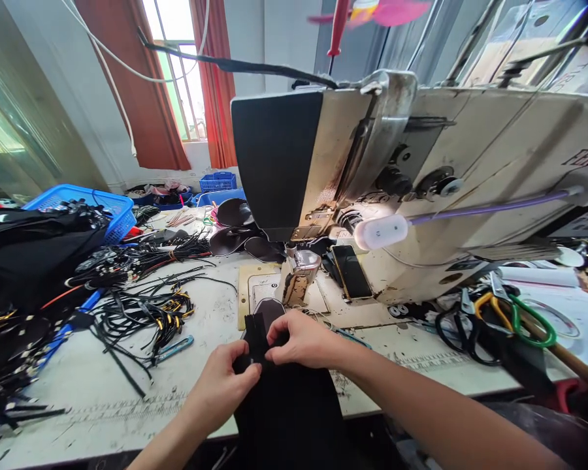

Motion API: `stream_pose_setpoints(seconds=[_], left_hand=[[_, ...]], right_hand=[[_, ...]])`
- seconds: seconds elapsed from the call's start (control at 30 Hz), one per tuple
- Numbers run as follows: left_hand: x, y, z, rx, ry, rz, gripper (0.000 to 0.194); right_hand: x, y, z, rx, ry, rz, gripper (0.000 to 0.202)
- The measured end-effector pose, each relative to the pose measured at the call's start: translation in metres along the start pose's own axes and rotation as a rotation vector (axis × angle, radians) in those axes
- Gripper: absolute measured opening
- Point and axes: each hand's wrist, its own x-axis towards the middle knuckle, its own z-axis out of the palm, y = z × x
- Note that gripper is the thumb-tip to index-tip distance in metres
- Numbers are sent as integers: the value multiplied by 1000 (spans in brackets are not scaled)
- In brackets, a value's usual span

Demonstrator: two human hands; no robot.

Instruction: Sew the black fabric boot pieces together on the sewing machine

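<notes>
Both hands are at a black fabric piece (294,418) that hangs over the table's front edge. My left hand (228,375) pinches its left side between thumb and fingers. From the right, my right hand (294,339) pinches the opposite side, fingertips close to the left thumb. A black strip (255,333) stands up between the two hands; whether it is joined to the fabric I cannot tell. Just beyond lies a dark rounded piece (270,309), partly covered, in front of the sewing machine's post (298,277). The sewing machine's head (279,163) rises above.
A blue snips (175,348) lies left, beside bundled black cords (142,313). A blue basket (120,209) with black material stands farther left. Right of the post are a phone (351,273), a lit lamp (381,232) and scissors with green and yellow handles (532,323).
</notes>
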Motion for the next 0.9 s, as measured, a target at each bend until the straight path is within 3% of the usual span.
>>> stream_pose_setpoints(seconds=[0.33, 0.7, 0.8, 0.9], left_hand=[[1, 17, 7, 22, 49, 27, 30], [5, 36, 10, 74, 75, 117, 25], [11, 45, 8, -93, 26, 48, 30], [18, 51, 6, -347, -75, -115, 30]], right_hand=[[-8, 8, -7, 50, 13, -10, 15], [-18, -4, -19, -25, 44, 1, 16], [-39, -10, -42, -86, 94, -175, 33], [-69, -18, -82, -108, -65, -491, 50]])
